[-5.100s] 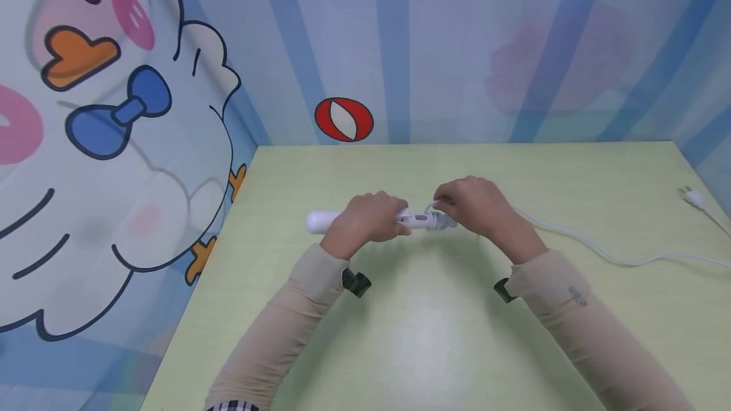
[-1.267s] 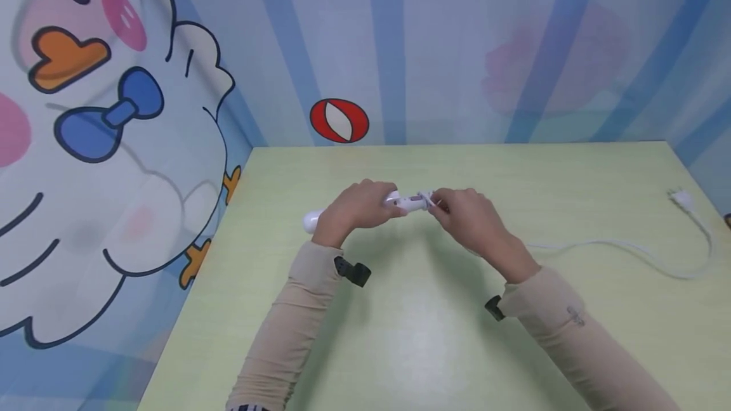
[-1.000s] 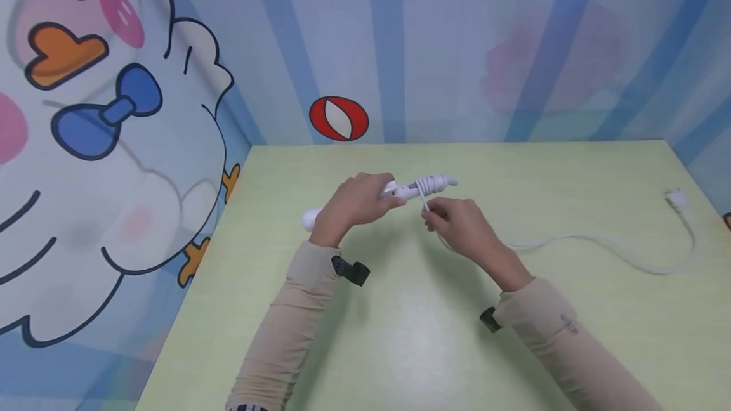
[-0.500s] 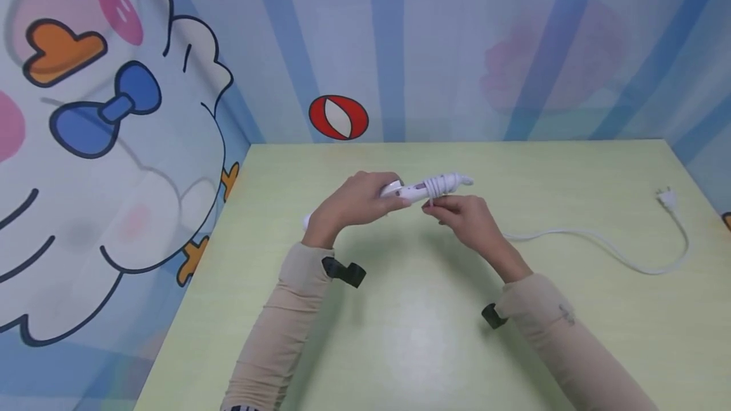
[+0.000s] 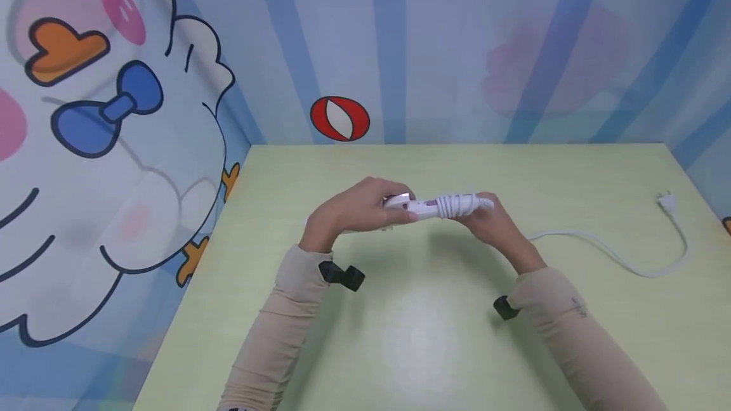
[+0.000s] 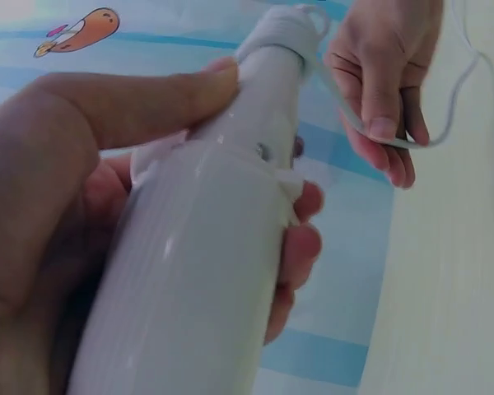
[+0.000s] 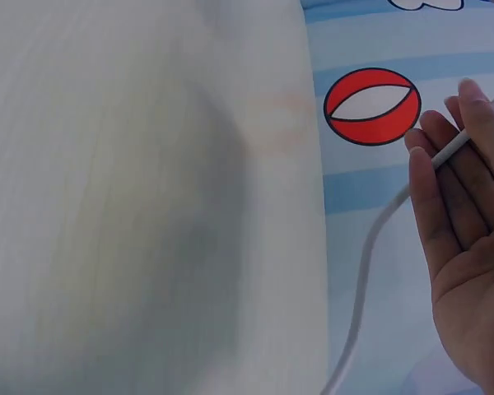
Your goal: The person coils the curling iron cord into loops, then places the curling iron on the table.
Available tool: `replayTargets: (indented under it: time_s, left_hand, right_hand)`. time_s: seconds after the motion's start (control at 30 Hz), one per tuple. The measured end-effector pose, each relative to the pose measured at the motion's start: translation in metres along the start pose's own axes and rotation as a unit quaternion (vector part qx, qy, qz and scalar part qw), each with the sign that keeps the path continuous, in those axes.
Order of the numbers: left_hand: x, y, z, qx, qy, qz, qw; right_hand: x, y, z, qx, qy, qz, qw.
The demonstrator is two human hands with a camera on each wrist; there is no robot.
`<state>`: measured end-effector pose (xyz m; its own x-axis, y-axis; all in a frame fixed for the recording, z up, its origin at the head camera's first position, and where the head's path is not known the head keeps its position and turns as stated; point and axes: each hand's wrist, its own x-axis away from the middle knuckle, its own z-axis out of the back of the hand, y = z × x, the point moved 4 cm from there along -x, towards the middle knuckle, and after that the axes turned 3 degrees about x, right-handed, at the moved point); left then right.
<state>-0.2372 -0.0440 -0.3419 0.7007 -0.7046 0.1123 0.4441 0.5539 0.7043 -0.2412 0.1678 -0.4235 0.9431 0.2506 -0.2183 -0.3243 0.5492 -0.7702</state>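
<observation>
My left hand (image 5: 362,206) holds a white curling iron (image 5: 424,209) above the table, handle end pointing right. Its wide white barrel (image 6: 185,247) fills the left wrist view, the thumb lying along the narrower part and fingers wrapped behind. Several turns of white cord (image 5: 455,205) are wound around the handle. My right hand (image 5: 488,224) is just behind and below the handle's end, partly hidden by it. In the right wrist view, that hand pinches the loose cord (image 7: 366,263) between thumb and fingers.
The loose cord trails right across the pale green table (image 5: 422,335) to a two-pin plug (image 5: 667,202) near the right edge. A printed blue-striped backdrop (image 5: 440,49) stands behind the table, with a cartoon chick (image 5: 143,202) on the left side.
The right hand has circled the handle, laying on more cord turns, and now sits behind it. The curling iron has tilted level and shifted right. The plug has been drawn slightly left.
</observation>
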Motion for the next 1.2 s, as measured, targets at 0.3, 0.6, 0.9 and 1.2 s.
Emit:
replayTargets:
  time_s: [0.3, 0.6, 0.9, 1.2]
  left_hand:
    - [0.0, 0.015, -0.012, -0.055, -0.049, -0.016, 0.9972]
    - [-0.002, 0.022, -0.023, -0.123, -0.077, 0.019, 0.9892]
    - [-0.01, 0.018, -0.035, -0.159, -0.078, 0.083, 0.9807]
    - [-0.018, 0.003, -0.038, -0.2, -0.028, 0.135, 0.97]
  right_hand:
    - [-0.009, -0.009, 0.015, 0.077, -0.07, 0.059, 0.993]
    - [-0.016, -0.016, 0.022, 0.134, -0.105, 0.088, 0.982]
    - [-0.011, -0.049, 0.025, 0.24, -0.066, 0.144, 0.958]
    - [-0.002, -0.065, 0.015, 0.309, -0.015, 0.159, 0.938]
